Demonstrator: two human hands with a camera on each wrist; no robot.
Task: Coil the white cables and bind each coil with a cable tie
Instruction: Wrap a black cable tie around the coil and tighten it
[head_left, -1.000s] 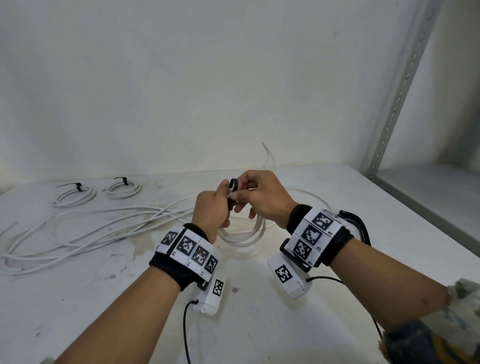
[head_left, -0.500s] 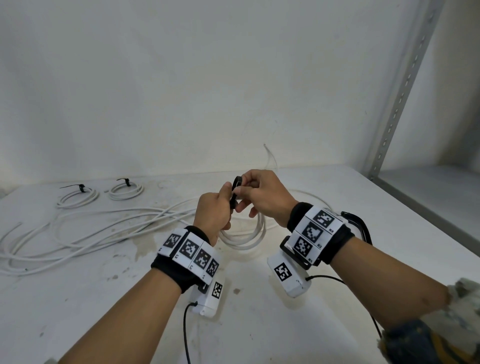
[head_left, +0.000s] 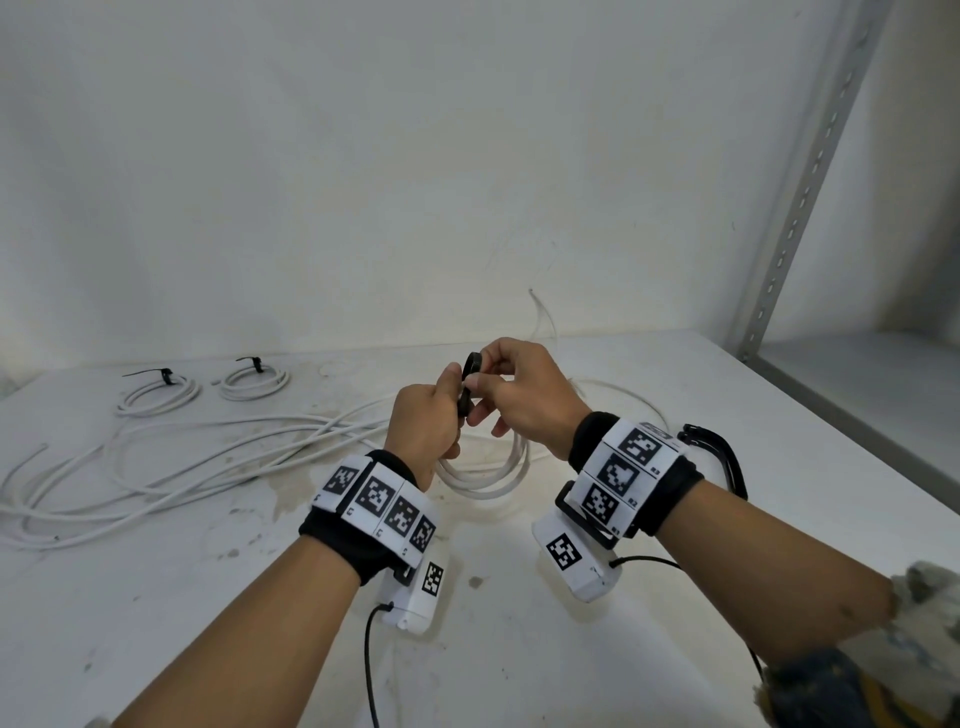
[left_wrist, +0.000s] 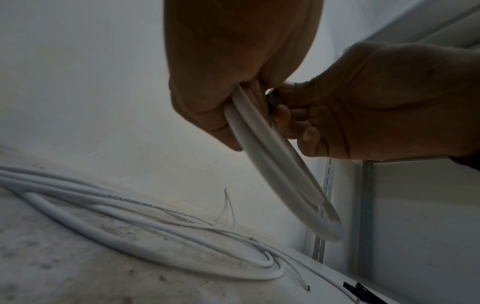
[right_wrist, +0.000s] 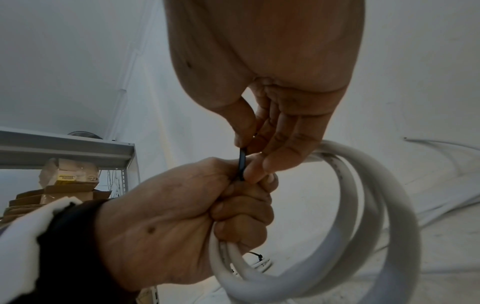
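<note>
A coil of white cable (head_left: 485, 470) is held up off the white table (head_left: 519, 649), clenched in the left hand (head_left: 423, 426) with all the fingers curled tight round the bunched turns; in the right wrist view the loops (right_wrist: 363, 205) are seen hanging below that fist. A black cable tie (head_left: 467, 382) is pinched between the thumb and forefinger of the right hand (head_left: 524, 395) and stands as a small loop just above the left fist, at about twelve o'clock from it. The step in hand is judged to be the closing of the tie round the coil: the turns should be kept squeezed together by the left hand, the tail fed squarely into the head, and the strap drawn snug only once all the turns are seen to lie inside the loop; whether the tail is already through cannot be told, since the head is hidden by the fingers. A bundle of spare black ties (head_left: 719, 457) lies just beyond the right wrist at about three o'clock. Loose white cables (head_left: 171, 457) are spread over the table at nine to ten o'clock, not yet coiled. Farther off, near the wall at about ten o'clock, two bound coils (head_left: 158, 395) (head_left: 254, 382) are laid side by side. The only container is seen in the right wrist view: an opened cardboard box (right_wrist: 62, 194) under a metal shelf (right_wrist: 64, 148), with wrapped packets (right_wrist: 70, 172) standing up out of it, their contents not legible.
</note>
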